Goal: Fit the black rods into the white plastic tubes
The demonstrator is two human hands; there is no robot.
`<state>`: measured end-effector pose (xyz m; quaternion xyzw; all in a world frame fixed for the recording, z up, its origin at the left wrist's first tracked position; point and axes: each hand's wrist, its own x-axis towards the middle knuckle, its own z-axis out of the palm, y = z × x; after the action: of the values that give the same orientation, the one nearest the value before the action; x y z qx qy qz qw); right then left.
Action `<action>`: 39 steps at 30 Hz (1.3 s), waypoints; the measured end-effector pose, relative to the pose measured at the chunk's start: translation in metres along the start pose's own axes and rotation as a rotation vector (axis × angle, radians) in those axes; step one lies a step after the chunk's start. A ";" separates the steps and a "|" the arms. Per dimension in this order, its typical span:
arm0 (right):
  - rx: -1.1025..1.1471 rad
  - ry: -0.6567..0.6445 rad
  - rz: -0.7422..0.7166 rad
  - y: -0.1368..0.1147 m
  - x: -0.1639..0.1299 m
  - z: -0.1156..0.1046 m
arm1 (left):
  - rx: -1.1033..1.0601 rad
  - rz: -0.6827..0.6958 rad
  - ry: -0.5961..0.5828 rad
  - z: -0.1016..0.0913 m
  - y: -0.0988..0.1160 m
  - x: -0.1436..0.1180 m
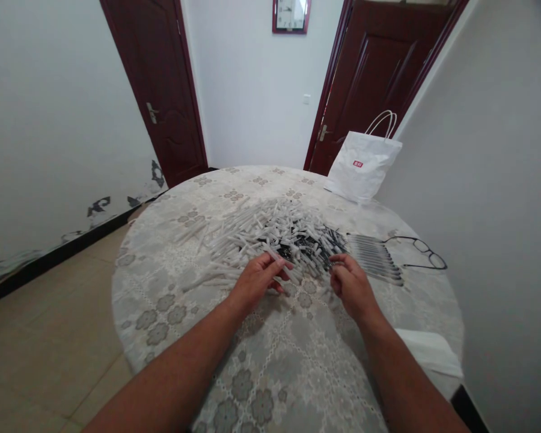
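Observation:
My left hand [262, 278] is closed in a pinch around a whitish translucent tube [275, 255], which points up and away at the near edge of a pile. My right hand [348, 281] has thumb and forefinger pressed together at the pile's right side, next to thin black pieces [318, 249]; what it pinches is too small to make out. The pile of whitish tubes [252, 231] spreads across the middle of the table, with black pieces mixed in. To the right of my right hand, slim dark-and-clear pen-like sticks [372, 255] lie side by side in a row.
The round table [184, 355] wears a flower-patterned cloth. Eyeglasses [426, 255] rest at its right. A white paper bag [365, 165] stands at the back right. Something white and flat [428, 352] lies by my right forearm. Walls and two doors surround the table.

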<state>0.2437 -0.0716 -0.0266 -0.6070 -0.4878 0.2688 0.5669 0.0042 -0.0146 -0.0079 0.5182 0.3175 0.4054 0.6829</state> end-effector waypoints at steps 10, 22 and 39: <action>0.089 -0.586 0.015 -0.022 -0.027 0.038 | 0.000 -0.015 -0.063 0.003 0.003 -0.003; 0.209 -0.685 0.039 -0.013 -0.027 0.037 | -0.021 -0.043 -0.071 0.000 -0.004 -0.002; 0.137 -0.761 -0.067 -0.030 -0.030 0.023 | -0.218 -0.069 -0.114 0.005 -0.004 -0.003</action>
<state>0.2030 -0.0925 -0.0096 -0.4084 -0.6636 0.4883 0.3929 0.0079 -0.0200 -0.0104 0.4519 0.2500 0.3837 0.7656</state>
